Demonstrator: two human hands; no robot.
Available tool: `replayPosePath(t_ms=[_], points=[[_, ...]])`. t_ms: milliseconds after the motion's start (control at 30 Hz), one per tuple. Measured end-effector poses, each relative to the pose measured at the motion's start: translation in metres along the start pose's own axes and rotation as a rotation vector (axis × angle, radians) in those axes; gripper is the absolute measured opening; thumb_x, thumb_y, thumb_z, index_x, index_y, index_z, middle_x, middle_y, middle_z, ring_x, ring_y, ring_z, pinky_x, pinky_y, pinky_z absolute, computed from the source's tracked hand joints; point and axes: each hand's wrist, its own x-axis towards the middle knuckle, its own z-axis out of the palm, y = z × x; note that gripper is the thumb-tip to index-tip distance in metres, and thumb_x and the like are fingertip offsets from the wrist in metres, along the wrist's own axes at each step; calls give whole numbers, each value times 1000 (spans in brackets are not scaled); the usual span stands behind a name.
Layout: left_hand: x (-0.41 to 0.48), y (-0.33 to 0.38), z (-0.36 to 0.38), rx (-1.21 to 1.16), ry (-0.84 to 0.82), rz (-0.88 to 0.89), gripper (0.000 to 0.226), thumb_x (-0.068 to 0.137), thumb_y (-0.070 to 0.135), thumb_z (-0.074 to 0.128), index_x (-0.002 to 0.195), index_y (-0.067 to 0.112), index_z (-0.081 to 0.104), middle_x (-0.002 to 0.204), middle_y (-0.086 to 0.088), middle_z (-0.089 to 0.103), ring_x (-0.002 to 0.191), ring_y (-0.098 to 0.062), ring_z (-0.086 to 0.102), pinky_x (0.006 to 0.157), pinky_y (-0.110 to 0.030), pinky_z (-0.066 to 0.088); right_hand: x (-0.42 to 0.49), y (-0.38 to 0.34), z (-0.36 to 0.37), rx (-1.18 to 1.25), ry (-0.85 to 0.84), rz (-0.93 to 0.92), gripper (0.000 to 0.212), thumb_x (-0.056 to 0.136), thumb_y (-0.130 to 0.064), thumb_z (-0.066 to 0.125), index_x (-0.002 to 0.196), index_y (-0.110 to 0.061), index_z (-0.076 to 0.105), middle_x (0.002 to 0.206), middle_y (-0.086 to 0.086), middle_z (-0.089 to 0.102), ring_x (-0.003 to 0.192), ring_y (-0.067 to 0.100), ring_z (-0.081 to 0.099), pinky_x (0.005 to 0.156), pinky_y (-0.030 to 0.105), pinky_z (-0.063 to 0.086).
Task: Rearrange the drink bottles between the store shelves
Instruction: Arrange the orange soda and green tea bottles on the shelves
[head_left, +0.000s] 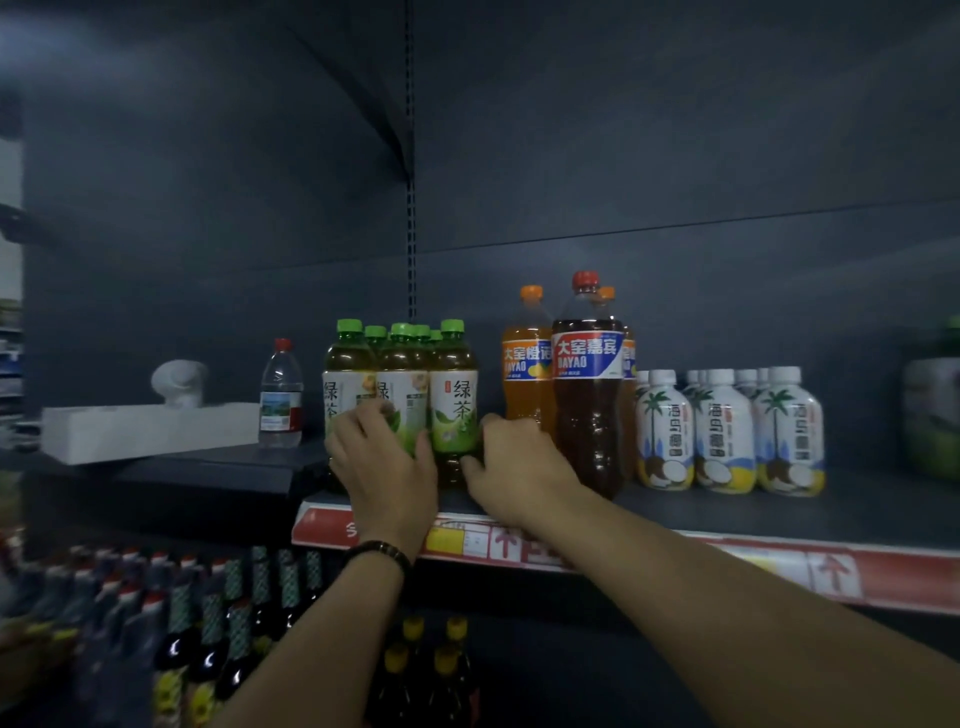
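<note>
Several green tea bottles with green caps stand in a cluster on the upper shelf (857, 506). My left hand (387, 467), with a dark bracelet at the wrist, wraps its fingers over the front middle green tea bottle (402, 376). My right hand (519, 467) holds the front right green tea bottle (457, 405) low on its right side, thumb across the base and fingers curled behind it. The front left green tea bottle (340, 379) stands beside my left hand. All the bottles are upright.
Right of the tea stand an orange soda (524, 364), a tall cola bottle (587, 410) and several white coconut drink bottles (724, 431). At left are a water bottle (280, 400) and a white box (145, 431). Dark bottles (208, 623) fill the lower shelf.
</note>
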Motion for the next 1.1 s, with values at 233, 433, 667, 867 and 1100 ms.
replayPosePath(t_ms=[233,433,667,867,1100], points=[[-27,63,-2,-171,-102,296,24,95,22,69,111,28,52,109,7,55,98,-10,53,87,-32,50,-40,55,-58,-81,440,-60,35,96,-44,68,119,-27,48,111,-6,57,101,12,57,83,32,54],[-59,100,19,-247,-235,121,22,98,19,57,111,33,45,105,10,57,94,-12,60,85,-40,58,-21,75,-49,188,454,221,88,79,-53,86,140,-15,34,135,10,51,124,30,58,100,48,56],[-56,98,23,-150,-384,51,16,103,19,54,106,32,46,99,9,55,75,-4,51,59,-26,34,5,92,-28,413,305,331,112,50,-85,77,137,-19,50,127,3,67,115,23,67,97,46,59],[-59,97,24,-277,-276,-44,4,110,24,46,112,28,45,88,10,62,75,-10,62,60,-32,41,-20,98,-58,542,233,256,72,71,-55,92,130,-26,63,115,-6,74,106,14,69,94,37,58],[-73,116,-1,-453,-402,73,15,108,43,49,102,33,58,90,9,66,85,-10,66,73,-33,53,-115,113,-127,748,191,180,44,77,-43,90,115,-31,71,105,-8,81,102,12,76,92,34,59]])
